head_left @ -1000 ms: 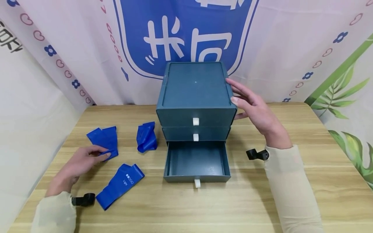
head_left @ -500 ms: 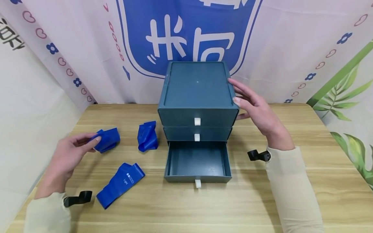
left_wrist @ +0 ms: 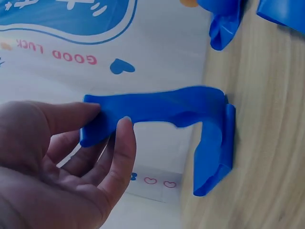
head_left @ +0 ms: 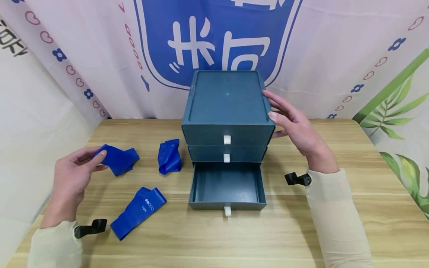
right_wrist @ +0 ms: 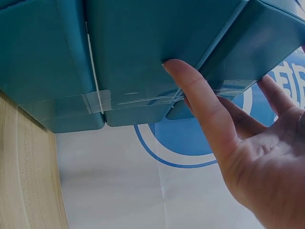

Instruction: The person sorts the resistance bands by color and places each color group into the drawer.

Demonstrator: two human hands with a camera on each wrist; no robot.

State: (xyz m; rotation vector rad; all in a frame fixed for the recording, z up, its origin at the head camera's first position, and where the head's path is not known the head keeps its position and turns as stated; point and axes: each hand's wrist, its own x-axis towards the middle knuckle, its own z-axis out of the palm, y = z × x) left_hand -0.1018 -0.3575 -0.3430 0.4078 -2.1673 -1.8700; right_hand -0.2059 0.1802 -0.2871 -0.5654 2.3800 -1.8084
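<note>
My left hand (head_left: 72, 175) pinches one end of a blue resistance band (head_left: 117, 160) between thumb and fingers. In the left wrist view, that end of the band (left_wrist: 152, 106) is raised, while its other end bends down onto the table. My right hand (head_left: 298, 130) rests against the right side of a dark teal drawer unit (head_left: 228, 96), its fingers spread and fairly straight. Seen from the right wrist, the fingers (right_wrist: 202, 102) touch the unit's side and upper edge. The bottom drawer (head_left: 228, 206) is pulled out, and nothing shows inside it.
A crumpled blue band (head_left: 169, 157) lies left of the drawer unit. Nearer the front is a flat-folded blue band (head_left: 138, 213) printed "Light". Everything stands on a wooden table (head_left: 234, 242), with a printed curtain (head_left: 110, 93) behind it.
My left hand has moved left and slightly back, lifting and drawing out the end of its band, which has unfolded. The right hand stays against the drawer unit.
</note>
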